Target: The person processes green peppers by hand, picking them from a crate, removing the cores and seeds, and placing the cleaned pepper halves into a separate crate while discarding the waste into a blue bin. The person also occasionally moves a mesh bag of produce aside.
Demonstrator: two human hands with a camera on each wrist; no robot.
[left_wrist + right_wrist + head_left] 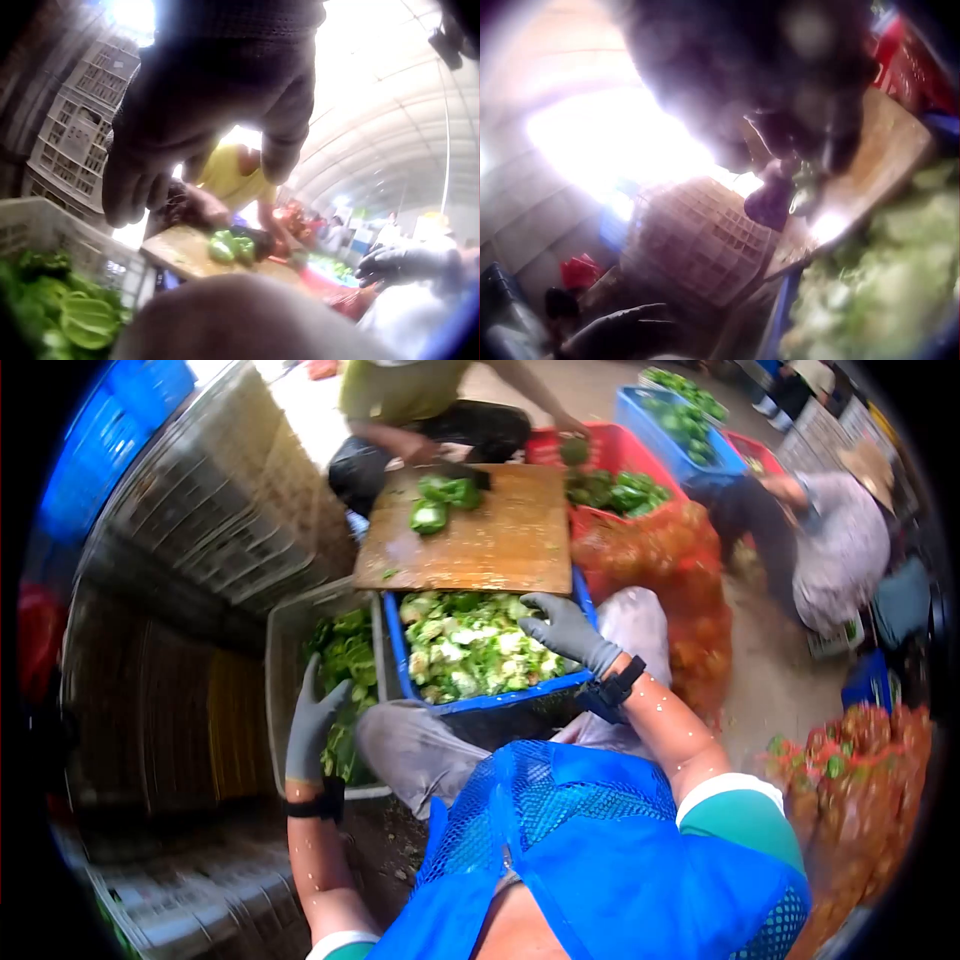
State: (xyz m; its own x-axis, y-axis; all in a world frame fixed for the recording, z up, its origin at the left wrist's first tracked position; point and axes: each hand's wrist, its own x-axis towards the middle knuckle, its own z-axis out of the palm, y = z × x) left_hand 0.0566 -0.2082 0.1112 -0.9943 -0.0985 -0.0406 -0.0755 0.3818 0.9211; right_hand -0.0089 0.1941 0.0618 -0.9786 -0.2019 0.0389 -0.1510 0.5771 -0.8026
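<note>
My gloved left hand (313, 728) hovers at the left side of a grey crate (380, 650) that holds green peppers (348, 650). Its thumb stands apart from its fingers, and the left wrist view shows nothing in the palm. My gloved right hand (568, 632) reaches over the right part of a blue bin (402, 665), its fingers pointing left. Pale green pepper trimmings (470, 652) fill that bin. Across its far rim lies a wooden cutting board (490, 555) with green peppers (432, 512) near its far left corner. In the right wrist view my hand is dark and blurred.
Opposite me a person in a yellow top (405, 400) holds a knife (465, 472) over the board and reaches into a red crate (610, 445). Stacked plastic crates (240, 490) rise on the left. Filled red mesh sacks (690, 590) stand to the right.
</note>
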